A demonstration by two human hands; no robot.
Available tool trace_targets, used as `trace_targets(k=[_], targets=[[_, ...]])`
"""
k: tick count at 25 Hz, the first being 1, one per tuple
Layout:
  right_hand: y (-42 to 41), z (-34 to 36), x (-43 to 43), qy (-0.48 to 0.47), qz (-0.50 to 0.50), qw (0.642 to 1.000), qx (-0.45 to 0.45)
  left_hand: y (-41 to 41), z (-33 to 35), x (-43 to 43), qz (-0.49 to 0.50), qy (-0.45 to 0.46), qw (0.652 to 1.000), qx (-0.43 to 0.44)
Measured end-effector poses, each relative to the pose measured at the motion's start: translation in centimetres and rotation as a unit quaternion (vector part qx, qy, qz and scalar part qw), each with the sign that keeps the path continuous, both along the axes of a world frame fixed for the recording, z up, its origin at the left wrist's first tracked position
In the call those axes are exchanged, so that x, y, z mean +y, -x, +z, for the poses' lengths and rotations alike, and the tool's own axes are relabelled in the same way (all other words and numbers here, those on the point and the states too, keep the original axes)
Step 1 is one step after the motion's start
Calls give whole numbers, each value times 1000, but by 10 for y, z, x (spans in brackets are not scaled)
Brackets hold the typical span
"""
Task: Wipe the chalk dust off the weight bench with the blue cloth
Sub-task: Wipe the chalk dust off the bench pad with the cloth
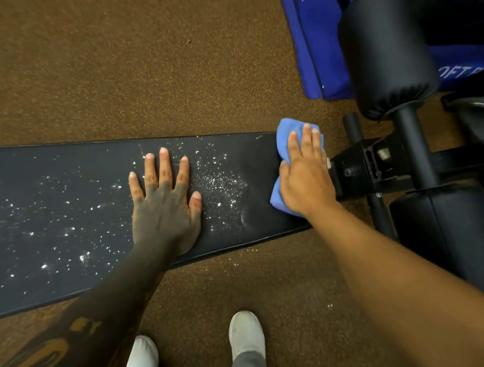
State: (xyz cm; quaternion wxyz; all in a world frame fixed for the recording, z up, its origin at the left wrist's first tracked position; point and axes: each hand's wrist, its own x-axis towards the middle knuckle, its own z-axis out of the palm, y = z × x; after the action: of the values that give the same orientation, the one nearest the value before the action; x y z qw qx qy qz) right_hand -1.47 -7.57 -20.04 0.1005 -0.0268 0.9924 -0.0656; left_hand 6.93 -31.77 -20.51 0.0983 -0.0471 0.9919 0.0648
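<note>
The black padded weight bench (49, 164) runs across the view from the left edge to the right of centre. White chalk dust (219, 186) speckles most of its top, thickest between my hands and out to the left. My left hand (165, 205) lies flat on the pad, fingers spread, holding nothing. My right hand (305, 175) presses the folded blue cloth (286, 130) onto the bench's right end. The strip of pad just left of the cloth looks smeared, with little dust.
The bench's black metal frame (366, 165) and two black roller pads (386, 49) stand right of the cloth. A blue mat (317, 36) lies on the brown speckled floor behind them. My two white shoes (245, 332) stand in front of the bench.
</note>
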Motion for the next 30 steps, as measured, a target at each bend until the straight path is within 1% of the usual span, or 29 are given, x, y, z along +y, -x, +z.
trace_targets(k=[2,4,5,6,8,10,12,14,16,18,19,21,23,24,27,30], targets=[[5,0,-17,7,13,1000,-6,0,-1,-1,-2,1,1000,-1],[-20,1,-18,16,56,998,3,0,-1,-1,-1,3,1000,-3],[-37,2,-13,17,62,998,5,0,0,-1,0,3,1000,-2],[-51,4,-4,16,54,998,3,0,0,-1,0,2,1000,1],[-56,3,11,14,1,1000,6,0,0,-1,-1,0,1000,4],[-31,2,12,12,-58,998,1,0,0,-1,-3,0,1000,3],[7,3,-2,17,-81,997,-10,0,-1,-1,-4,1,1000,5],[22,4,-30,6,-28,999,-15,0,-2,-2,-4,4,1000,6],[1,2,-48,19,83,996,1,1,-2,-1,-2,2,1000,5],[-30,5,-37,38,150,988,-2,1,1,-1,-2,-2,1000,2],[-36,7,-23,34,154,987,-6,1,1,-2,-4,-1,1000,0],[-20,5,-10,7,105,994,-4,1,2,-3,-5,0,1000,-1],[13,6,-30,-11,40,999,-14,2,3,-5,-12,-2,1000,-2],[23,7,-50,-6,35,999,-25,3,3,-7,-12,-4,1000,-1],[3,6,-95,21,106,994,-24,7,2,-22,4,-4,1000,0],[-40,8,-75,21,157,987,-12,7,2,-31,3,4,1000,-5]])
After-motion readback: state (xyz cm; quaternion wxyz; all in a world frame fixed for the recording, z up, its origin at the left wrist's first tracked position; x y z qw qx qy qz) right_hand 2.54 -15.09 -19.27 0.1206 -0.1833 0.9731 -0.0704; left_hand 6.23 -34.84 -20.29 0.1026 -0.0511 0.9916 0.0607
